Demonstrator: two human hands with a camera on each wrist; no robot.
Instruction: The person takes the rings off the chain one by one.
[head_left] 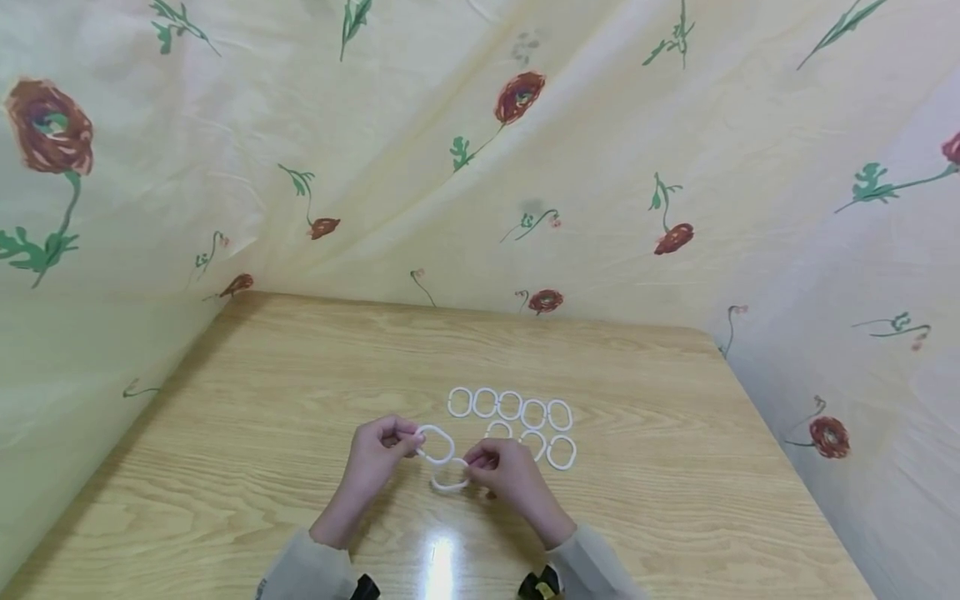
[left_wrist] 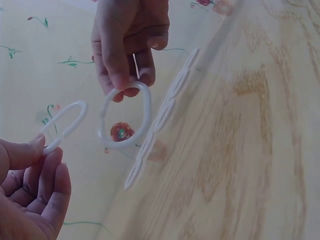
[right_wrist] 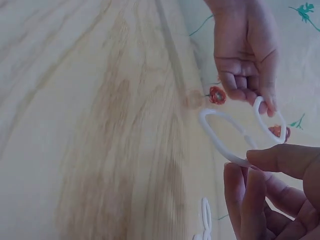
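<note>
My left hand [head_left: 378,454] pinches a white oval plastic ring [head_left: 451,439] between thumb and fingers, raised above the table. Opposite it, my right hand [head_left: 510,475] pinches a second white oval plastic ring [head_left: 448,488] by its side. Both rings overlap in the head view, but the left wrist view shows a gap between the left ring [left_wrist: 86,108] and the right ring [left_wrist: 148,107]. A small join or break shows along the right hand's ring [right_wrist: 214,140] in the right wrist view. Several matching rings [head_left: 561,452] lie just beyond my right hand, which partly covers the nearer ones.
The loose rings form two rows on the wooden table [head_left: 300,367], with the back row [head_left: 496,403] farther from me. A flowered cloth [head_left: 390,150] hangs behind the table and along its sides. Light reflects off the tabletop between my forearms.
</note>
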